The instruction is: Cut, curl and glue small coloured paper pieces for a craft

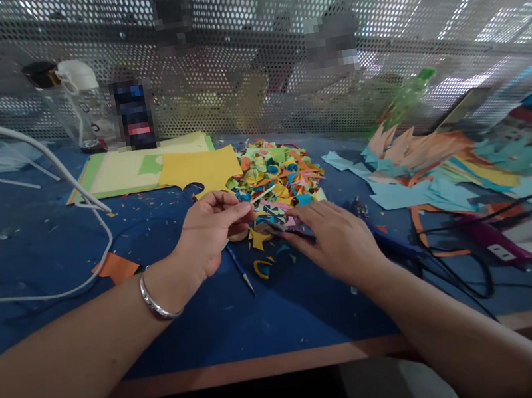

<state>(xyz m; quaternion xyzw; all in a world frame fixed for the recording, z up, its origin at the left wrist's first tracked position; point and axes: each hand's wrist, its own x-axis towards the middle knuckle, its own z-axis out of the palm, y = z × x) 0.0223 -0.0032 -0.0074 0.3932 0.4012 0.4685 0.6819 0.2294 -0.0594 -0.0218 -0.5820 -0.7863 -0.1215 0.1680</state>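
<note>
Left hand (211,234) pinching a paper scrap (254,213) (tiny, blurred), right hand (338,241) by the scrap pile (275,174), grip hidden, cannot tell

Near-centre tabletop (246,326) bare, free pass. Scrap pile (276,180) blocks mid-far, pen (241,271) just in front of it. White cable (41,149) loops across left. Black cables (464,272) and cut-paper heap (431,159) clutter right. Perforated screen (244,61) closes far edge, water bottle (80,107) far left against it.

A craft workshop: a blue-covered desk (51,246) strewn with a heap of multicoloured paper scraps (276,180), coloured paper sheets (140,168), a perforated metal partition (247,47).
</note>
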